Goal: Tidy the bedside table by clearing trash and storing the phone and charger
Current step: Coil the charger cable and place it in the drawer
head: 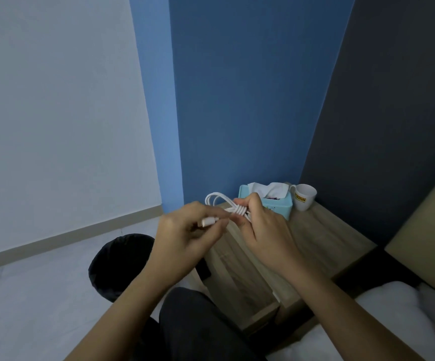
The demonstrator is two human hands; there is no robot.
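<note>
Both hands meet above the bedside table (323,230), a box-shaped piece with a pale wood-grain top and straight edges. The right hand (265,227) is clenched around a white charger cable (237,208), a smooth round cord folded into long loops; several tight turns of the cord wrap crosswise around the bundle's middle, and two rounded loops stick out past the fist, away from the table. The left hand (185,230) pinches the cable's free end between thumb and fingertips, just behind its small flat white plug (207,221). The whole cable is held in the air over the table's near corner, not touching the wood.

At the table's back corner against the blue wall stands a light-blue plastic tissue box (280,205) with rounded edges, soft crumpled white tissue puffing out of its top. Just beside it on the table is a white glossy mug (305,198) with yellow lettering. On the pale tiled floor beside the table sits a round bin (118,264) lined with a black bag.
</note>
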